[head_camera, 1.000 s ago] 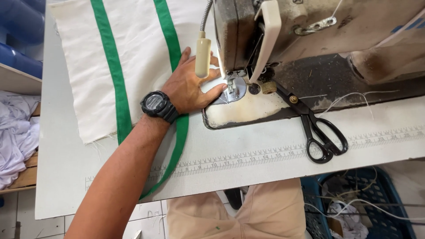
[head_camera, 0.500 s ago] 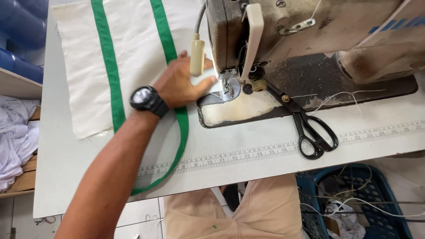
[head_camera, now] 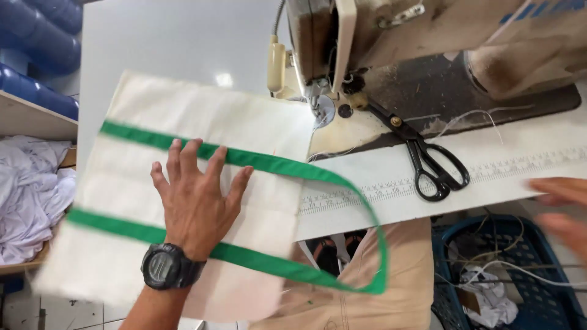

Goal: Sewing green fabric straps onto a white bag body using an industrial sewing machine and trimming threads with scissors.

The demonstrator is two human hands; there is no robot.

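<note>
Pressing a Cream Bag Panel Flat Beside the Sewing Machine

Spanning the view, the white surface (head_camera: 183, 55) is carrying everything listed. The sewing machine (head_camera: 428, 36), worn and beige, is occupying the upper right, its needle area sitting just beyond the panel's right edge. The cream fabric panel (head_camera: 202, 122), crossed by two bands of green strap (head_camera: 269, 162), is lying left of the machine and overhanging the near edge; the strap is looping past the panel over the person's lap. The left hand (head_camera: 195, 195) is resting flat on the panel between the two bands, fingers spread, grip released, holding nothing. The right hand (head_camera: 559, 211) is showing blurred at the right edge; whether its grip is closed cannot be told. The black scissors (head_camera: 431, 162) are lying closed on the surface, right of the needle, apart from the panel.

Handling note: the palm is best kept flat and central, so the cloth is sliding as one sheet without creasing.

Change since half a second ago: the panel is now lying turned, bands running crosswise, clear of the needle; then the left hand was pressing beside the needle.
</note>
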